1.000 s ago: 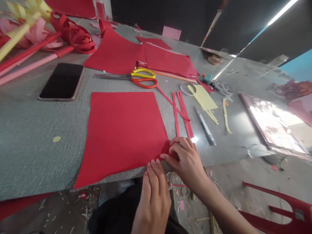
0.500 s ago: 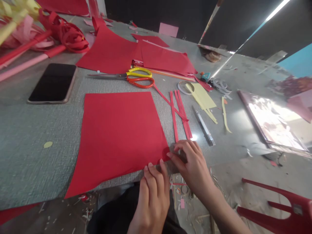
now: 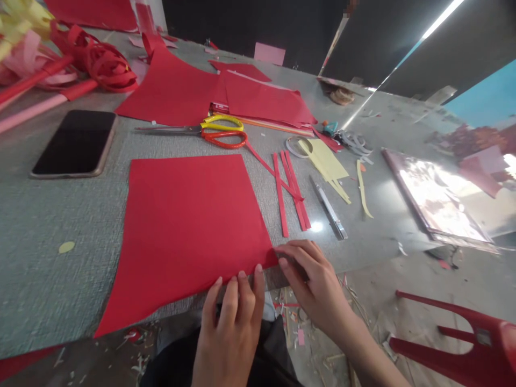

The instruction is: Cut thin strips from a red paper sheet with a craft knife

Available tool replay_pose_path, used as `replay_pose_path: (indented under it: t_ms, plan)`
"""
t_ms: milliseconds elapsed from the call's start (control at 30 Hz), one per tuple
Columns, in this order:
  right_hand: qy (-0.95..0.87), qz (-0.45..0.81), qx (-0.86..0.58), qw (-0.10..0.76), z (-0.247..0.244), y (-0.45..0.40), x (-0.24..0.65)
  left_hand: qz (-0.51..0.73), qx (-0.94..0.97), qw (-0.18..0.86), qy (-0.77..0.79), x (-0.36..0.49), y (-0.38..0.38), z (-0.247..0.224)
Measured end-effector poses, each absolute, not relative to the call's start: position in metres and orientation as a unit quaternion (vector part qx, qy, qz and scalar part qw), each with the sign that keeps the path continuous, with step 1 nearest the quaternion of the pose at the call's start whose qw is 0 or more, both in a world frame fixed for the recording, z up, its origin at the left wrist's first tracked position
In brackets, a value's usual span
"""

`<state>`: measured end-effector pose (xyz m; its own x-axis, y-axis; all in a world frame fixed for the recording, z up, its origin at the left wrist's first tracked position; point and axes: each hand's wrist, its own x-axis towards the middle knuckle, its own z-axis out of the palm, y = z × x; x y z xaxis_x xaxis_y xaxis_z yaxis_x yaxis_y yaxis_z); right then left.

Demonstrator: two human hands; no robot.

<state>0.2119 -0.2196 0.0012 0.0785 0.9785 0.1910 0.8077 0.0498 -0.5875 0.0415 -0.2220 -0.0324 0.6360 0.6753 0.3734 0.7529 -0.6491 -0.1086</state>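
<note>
A large sheet of red paper [image 3: 189, 220] lies flat on the table, its near edge curving along the table's front. My left hand [image 3: 231, 317] rests its spread fingertips on that near edge, toward the right. At the sheet's lower right corner, my right hand [image 3: 312, 277] has thumb and forefinger drawn close together on the paper. Just beyond the right hand are several narrow red paper strips [image 3: 280, 193]. A silver cutter knife [image 3: 329, 208] lies to their right. Scissors [image 3: 221, 131] with yellow and orange handles lie past the sheet's far edge.
A phone [image 3: 76, 142] lies at the left. More red paper [image 3: 173, 86] is stacked at the back, near a tape roll [image 3: 299, 146] and yellow paper [image 3: 326, 158]. A shiny packet [image 3: 439, 196] sits at right; a red plastic chair [image 3: 475, 338] stands below.
My left hand has slid left along the near edge, its fingers spreading. The right hand stays at the corner, thumb and forefinger closer together. The view has shifted slightly.
</note>
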Motion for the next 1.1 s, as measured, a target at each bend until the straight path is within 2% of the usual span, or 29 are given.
replay_pose_path:
  t_ms: [200,633,967,1100]
  plan:
    - [-0.642,0.163,-0.710,0.239,0.006,-0.205,0.209,-0.202,-0.890,0.141,-0.385,0.042,-0.221,-0.041]
    - [-0.655,0.172,-0.698,0.235,0.003,-0.202,0.212,-0.163,-0.897,0.171,-0.375,0.037,-0.219,-0.040]
    - [-0.635,0.208,-0.693,0.272,0.000,-0.207,0.213,-0.114,-0.899,0.137,-0.399,0.045,-0.219,-0.022]
    - [-0.623,0.150,-0.709,0.293,-0.003,-0.209,0.206,-0.107,-0.899,0.143,-0.399,0.047,-0.220,-0.020]
